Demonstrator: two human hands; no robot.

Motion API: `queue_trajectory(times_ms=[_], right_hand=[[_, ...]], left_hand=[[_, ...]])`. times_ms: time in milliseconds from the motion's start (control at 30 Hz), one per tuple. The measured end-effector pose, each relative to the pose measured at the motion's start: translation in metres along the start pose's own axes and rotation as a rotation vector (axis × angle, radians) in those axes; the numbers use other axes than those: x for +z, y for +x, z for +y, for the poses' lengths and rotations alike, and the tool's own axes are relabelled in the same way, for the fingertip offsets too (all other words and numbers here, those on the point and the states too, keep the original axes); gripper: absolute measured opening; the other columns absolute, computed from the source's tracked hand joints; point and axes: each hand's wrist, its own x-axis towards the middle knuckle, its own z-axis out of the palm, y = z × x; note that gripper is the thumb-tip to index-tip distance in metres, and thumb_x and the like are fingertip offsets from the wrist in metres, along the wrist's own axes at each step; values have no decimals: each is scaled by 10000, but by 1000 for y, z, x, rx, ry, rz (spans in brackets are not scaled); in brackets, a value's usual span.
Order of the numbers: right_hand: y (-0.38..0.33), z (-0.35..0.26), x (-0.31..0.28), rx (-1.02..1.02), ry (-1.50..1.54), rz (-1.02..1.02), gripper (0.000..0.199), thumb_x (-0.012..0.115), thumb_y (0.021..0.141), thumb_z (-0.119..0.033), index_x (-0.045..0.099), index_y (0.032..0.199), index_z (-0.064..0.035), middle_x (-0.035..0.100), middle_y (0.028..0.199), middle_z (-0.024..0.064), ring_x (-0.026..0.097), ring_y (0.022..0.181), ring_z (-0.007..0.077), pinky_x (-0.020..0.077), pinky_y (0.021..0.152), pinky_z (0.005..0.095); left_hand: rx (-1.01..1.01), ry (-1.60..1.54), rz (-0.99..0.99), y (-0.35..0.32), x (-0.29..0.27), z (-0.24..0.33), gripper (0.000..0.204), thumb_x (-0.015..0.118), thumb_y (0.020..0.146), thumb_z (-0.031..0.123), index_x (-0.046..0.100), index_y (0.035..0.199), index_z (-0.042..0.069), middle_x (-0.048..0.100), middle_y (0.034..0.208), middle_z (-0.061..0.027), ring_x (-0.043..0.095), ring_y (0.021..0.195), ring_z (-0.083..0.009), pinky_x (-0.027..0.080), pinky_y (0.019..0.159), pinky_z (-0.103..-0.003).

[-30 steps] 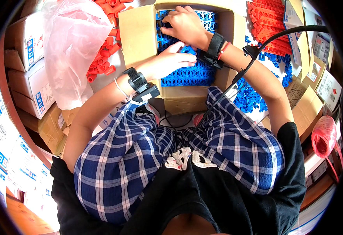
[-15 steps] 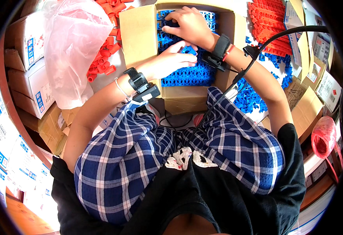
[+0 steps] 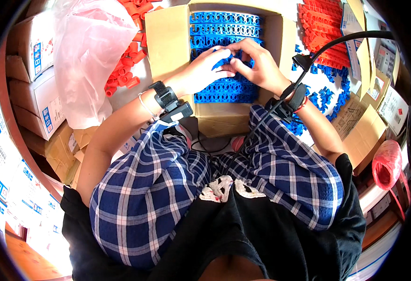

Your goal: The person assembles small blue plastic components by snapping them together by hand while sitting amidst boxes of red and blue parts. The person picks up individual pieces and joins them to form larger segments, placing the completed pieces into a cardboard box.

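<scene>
An open cardboard box stands between my knees, with rows of blue plastic clips lined up inside. My left hand is over the middle of the box, its fingers closed around a few loose blue clips. From the right, my right hand meets it, fingers curled and thumb bent in toward the same clips. Its fingertips seem to grip one at the edge of the left hand, though the fingers partly hide it. Below both hands, the middle rows are covered.
Red plastic tubes lie in a heap at left beside a translucent plastic bag. Stacked red strips and scattered blue clips are at right. A black cable arches over my right arm. Cartons stand at left; pink twine hangs at right.
My right hand has come down and toward me from the far rows to meet my left hand, and its fingers have curled in. The left hand has stayed nearly in place with its clips.
</scene>
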Motion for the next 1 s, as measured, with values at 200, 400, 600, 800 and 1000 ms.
queue_trajectory(times_ms=[200, 400, 600, 800, 1000], right_hand=[[-1, 5, 2, 24, 36, 13, 316, 697, 827, -214, 622, 1094, -62, 580, 905, 72, 574, 791, 205, 489, 702, 319], [4, 9, -5, -10, 26, -95, 334, 692, 834, -205, 625, 1129, -63, 553, 855, 75, 564, 856, 226, 466, 765, 340], [5, 20, 0, -128, 146, -71, 281, 680, 840, -186, 628, 1075, -42, 551, 842, 67, 544, 829, 214, 445, 762, 322], [3, 16, -8, 29, 199, -162, 237, 697, 817, -136, 631, 1025, -44, 572, 873, 64, 552, 803, 169, 457, 724, 298], [0, 14, -4, 62, 195, -40, 232, 724, 800, -143, 611, 971, -34, 600, 873, 63, 610, 809, 153, 504, 733, 293]], left_hand=[[36, 5, -26, 5, -7, -6, 292, 454, 997, 257, 551, 1131, 16, 586, 1001, -65, 575, 964, -168, 477, 902, -360], [-28, 59, -59, 2, -1, -1, 336, 442, 988, 251, 536, 1161, -22, 579, 987, -73, 554, 890, -159, 463, 857, -325], [11, 229, -73, 1, -2, -2, 325, 465, 974, 231, 541, 1155, -27, 567, 959, -58, 530, 869, -164, 447, 806, -297], [-47, 105, -80, 1, -3, 0, 268, 489, 968, 205, 556, 1122, -4, 562, 950, -50, 526, 858, -146, 446, 788, -283], [-36, 61, -20, 1, -4, -4, 246, 495, 977, 200, 547, 1139, 22, 562, 936, -47, 532, 842, -138, 453, 772, -283]])
